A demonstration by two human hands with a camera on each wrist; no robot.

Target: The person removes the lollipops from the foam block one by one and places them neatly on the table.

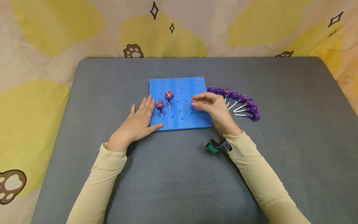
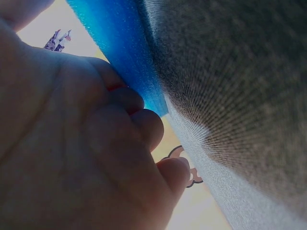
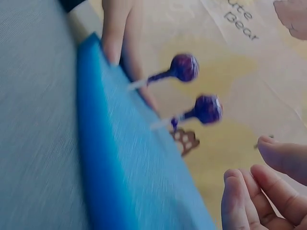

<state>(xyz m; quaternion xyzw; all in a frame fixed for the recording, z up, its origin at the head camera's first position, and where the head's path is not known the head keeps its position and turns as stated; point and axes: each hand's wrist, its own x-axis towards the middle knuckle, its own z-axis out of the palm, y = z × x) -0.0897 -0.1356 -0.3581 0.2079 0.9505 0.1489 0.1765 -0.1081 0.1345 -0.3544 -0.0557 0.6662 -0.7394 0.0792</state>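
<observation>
A blue foam board [image 1: 181,124] dotted with small holes lies on the table. Two lollipops in purple and red wrappers stand upright in its left part: one [image 1: 169,95] farther back, the other [image 1: 159,106] nearer the left edge. My left hand [image 1: 137,123] rests against the board's left side, fingers straight and thumb stretched over the front left corner. Above the board's right side hovers my right hand [image 1: 214,109], fingers loosely bent. In the right wrist view, a gap shows between the thumb [image 3: 285,155] and fingers, with nothing held there.
Several purple lollipops [image 1: 241,98] lie fanned out right of the board, white sticks pointing inward, partly behind the right hand. A black strap with a green piece [image 1: 219,146] hangs at the right wrist. The grey table [image 1: 173,180] meets a patterned cloth [image 1: 195,31] behind.
</observation>
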